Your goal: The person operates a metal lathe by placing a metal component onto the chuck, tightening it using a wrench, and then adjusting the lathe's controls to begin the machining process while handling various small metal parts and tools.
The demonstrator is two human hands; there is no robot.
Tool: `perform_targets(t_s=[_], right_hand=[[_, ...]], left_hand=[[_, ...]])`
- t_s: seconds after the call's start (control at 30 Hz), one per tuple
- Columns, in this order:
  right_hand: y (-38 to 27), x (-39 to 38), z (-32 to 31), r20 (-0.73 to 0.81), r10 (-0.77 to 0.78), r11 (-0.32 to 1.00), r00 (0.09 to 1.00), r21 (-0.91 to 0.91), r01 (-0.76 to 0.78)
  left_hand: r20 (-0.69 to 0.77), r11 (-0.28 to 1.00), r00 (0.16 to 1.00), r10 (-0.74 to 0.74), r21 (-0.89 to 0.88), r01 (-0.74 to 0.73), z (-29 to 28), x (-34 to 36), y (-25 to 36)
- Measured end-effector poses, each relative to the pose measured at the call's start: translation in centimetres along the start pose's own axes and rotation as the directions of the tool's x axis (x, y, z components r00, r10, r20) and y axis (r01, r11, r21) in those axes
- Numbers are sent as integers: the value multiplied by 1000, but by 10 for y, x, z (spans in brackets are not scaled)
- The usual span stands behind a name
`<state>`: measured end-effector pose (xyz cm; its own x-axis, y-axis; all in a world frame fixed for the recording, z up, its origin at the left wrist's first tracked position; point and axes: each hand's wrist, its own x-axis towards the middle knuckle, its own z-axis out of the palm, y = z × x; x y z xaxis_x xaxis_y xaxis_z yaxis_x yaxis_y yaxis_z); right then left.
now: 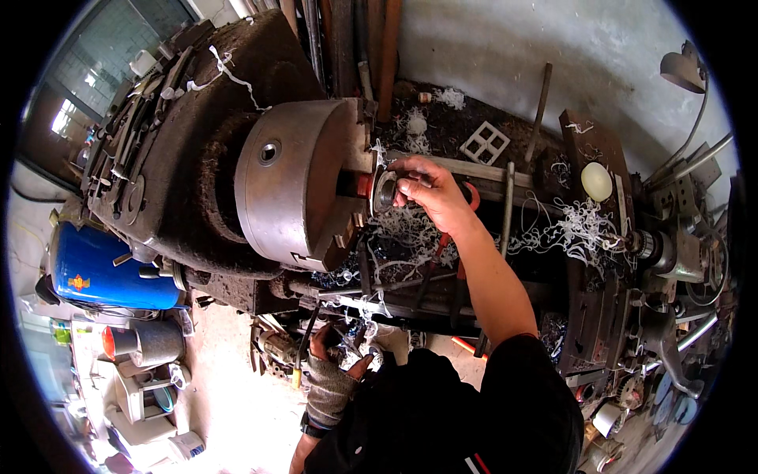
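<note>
My right hand (422, 192) reaches across a lathe and grips a round, dark metal part (385, 192) with a pale flange at the front of the big steel chuck (288, 178). A bit of red shows between this part and the chuck jaws. My left hand (339, 354), in a grey knitted cuff, is low at the lathe's near side. Its fingers are curled in shadow around something I cannot make out. A thin dark tool with a yellow end (298, 374) stands beside it. Red-handled tools (460, 272) lie on the lathe bed beneath my right forearm.
Curly white shavings (580, 229) cover parts of the bed. A pale oval object (596, 182) sits on the board at right, near the tailstock (671, 253). Assorted hand tools (130, 142) crowd the headstock top. A blue drum (114, 267) stands at left.
</note>
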<state>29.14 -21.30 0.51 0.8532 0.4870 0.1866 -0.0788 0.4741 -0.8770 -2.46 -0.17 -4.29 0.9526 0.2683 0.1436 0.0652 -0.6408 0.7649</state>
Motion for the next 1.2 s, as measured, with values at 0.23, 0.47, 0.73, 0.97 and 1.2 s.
perform_targets(t_s=[0.23,0.47,0.73,0.97,1.2], right_hand=[[-3,7,-5,68,-56,997,996,-50,60],[-10,8,-2,42,-14,977,999,-212,23],[-17,14,0,65,39,960,997,-281,-19],[1,17,-13,140,17,1000,990,-5,-17],[-8,13,-7,119,58,990,991,-132,-42]], left_hand=[[6,1000,1000,19,7,-19,0,0,-3],[22,994,998,-66,-86,68,-1,0,3],[35,998,999,-36,-46,38,-3,4,7],[36,1000,999,-4,-22,5,-8,10,15],[12,999,999,-35,2,35,-11,7,16]])
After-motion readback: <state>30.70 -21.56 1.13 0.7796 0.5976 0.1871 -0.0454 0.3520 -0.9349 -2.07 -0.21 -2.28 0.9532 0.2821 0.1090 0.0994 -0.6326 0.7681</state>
